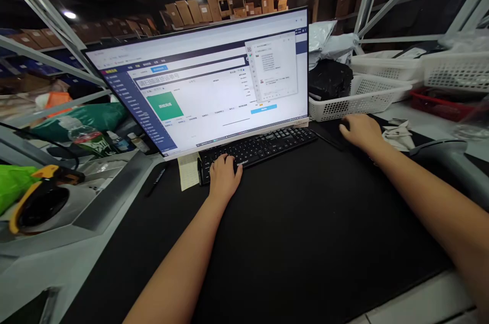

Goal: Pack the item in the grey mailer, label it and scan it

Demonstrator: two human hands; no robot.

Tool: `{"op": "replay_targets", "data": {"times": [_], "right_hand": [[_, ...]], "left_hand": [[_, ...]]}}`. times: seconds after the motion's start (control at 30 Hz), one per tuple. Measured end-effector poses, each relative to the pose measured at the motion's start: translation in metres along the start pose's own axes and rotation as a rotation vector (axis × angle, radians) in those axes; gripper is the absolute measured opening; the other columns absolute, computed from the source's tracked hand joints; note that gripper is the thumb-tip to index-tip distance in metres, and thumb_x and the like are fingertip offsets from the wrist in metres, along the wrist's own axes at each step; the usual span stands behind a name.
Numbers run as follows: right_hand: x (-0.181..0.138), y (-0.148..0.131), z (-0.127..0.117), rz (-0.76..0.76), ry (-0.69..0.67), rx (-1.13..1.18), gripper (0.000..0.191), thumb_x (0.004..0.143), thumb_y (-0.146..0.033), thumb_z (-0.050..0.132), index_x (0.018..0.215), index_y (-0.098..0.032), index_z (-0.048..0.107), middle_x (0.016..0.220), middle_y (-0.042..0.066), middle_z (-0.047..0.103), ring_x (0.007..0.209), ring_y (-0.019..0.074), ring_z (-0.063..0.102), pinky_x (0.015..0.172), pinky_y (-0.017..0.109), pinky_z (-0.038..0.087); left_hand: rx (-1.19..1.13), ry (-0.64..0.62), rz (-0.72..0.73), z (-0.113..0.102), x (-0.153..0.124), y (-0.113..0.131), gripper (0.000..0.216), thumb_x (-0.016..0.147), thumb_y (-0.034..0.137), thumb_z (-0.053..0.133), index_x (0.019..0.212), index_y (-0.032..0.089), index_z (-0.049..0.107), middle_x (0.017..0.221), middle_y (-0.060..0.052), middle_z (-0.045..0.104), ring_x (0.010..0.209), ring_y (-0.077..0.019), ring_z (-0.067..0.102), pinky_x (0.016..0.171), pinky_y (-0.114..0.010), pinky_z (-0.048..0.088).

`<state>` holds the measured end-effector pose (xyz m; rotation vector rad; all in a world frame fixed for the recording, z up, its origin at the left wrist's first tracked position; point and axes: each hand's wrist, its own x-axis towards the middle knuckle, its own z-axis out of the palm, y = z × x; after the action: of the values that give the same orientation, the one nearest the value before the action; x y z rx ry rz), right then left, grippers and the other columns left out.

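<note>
Our left hand (pixel 225 173) rests, fingers together, on the keyboard (pixel 267 143); our right hand (pixel 361 130) cups the mouse (pixel 343 122). We judge it mid-entry.

Left hand (pixel 224 176) fingers (pixel 222 162) sat on keyboard's (pixel 263 146) left end; monitor (pixel 206 84) stood just behind them, paper slip (pixel 188 172) and pen (pixel 156 182) to their left. Right hand (pixel 361 131) fingers (pixel 349 125) lay over mouse (pixel 343 122), right of keyboard; basket (pixel 359 101) just behind them, scanner (pixel 439 153) to their right. All on desk mat (pixel 305 227).
</note>
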<state>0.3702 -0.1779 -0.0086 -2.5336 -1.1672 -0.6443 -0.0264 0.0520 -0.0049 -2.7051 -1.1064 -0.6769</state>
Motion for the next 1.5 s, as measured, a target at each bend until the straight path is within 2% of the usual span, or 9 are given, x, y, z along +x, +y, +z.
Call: {"op": "replay_targets", "data": {"times": [0.03,0.1,0.23,0.47,1.2,1.5], "right_hand": [[-0.003,0.021,0.009,0.072,-0.024,0.015,0.046,0.094,-0.04,0.05,0.123,-0.009,0.068,0.117,0.023,0.07,0.109,0.0361,0.063,0.09,0.047,0.047],[-0.009,0.051,0.028,0.122,-0.089,0.08,0.057,0.091,-0.049,0.055,0.133,-0.011,0.064,0.129,0.023,0.065,0.115,0.0375,0.061,0.096,0.05,0.048],[-0.021,0.071,0.055,0.115,-0.119,0.267,0.063,0.091,-0.058,0.053,0.138,-0.017,0.061,0.138,0.019,0.06,0.12,0.0361,0.06,0.102,0.051,0.049],[-0.027,0.07,0.063,0.032,-0.05,0.339,0.059,0.082,-0.048,0.061,0.134,-0.021,0.062,0.136,0.014,0.061,0.119,0.0351,0.062,0.102,0.05,0.053],[-0.03,0.063,0.053,0.018,-0.074,0.271,0.05,0.086,-0.042,0.058,0.133,-0.029,0.067,0.134,0.01,0.06,0.113,0.0316,0.064,0.099,0.047,0.054],[-0.031,0.061,0.05,0.0,-0.092,0.275,0.049,0.087,-0.042,0.057,0.133,-0.027,0.066,0.136,0.01,0.059,0.113,0.0313,0.065,0.099,0.048,0.055]], "left_hand": [[0.001,-0.002,0.002,0.0,0.0,0.0,0.031,0.1,0.034,0.053,0.125,0.017,0.06,0.139,-0.019,0.055,0.133,-0.036,0.052,0.116,-0.056,0.041],[0.005,-0.005,0.009,0.0,0.001,0.0,0.032,0.1,0.034,0.053,0.125,0.016,0.06,0.139,-0.02,0.055,0.132,-0.0362,0.052,0.116,-0.055,0.041],[0.022,0.004,0.015,0.001,0.002,-0.001,0.033,0.1,0.034,0.053,0.125,0.014,0.06,0.138,-0.02,0.056,0.13,-0.037,0.054,0.114,-0.055,0.043],[0.008,0.019,0.032,0.002,0.001,-0.004,0.033,0.099,0.033,0.053,0.124,0.013,0.061,0.137,-0.02,0.057,0.129,-0.0371,0.055,0.113,-0.055,0.046],[0.012,0.006,0.017,0.002,0.002,-0.003,0.035,0.099,0.033,0.054,0.126,0.012,0.062,0.137,-0.02,0.057,0.127,-0.0377,0.056,0.113,-0.056,0.045],[-0.002,0.026,0.025,0.003,0.001,-0.004,0.033,0.099,0.033,0.053,0.123,0.013,0.062,0.136,-0.021,0.057,0.128,-0.0365,0.056,0.113,-0.057,0.045]]}}
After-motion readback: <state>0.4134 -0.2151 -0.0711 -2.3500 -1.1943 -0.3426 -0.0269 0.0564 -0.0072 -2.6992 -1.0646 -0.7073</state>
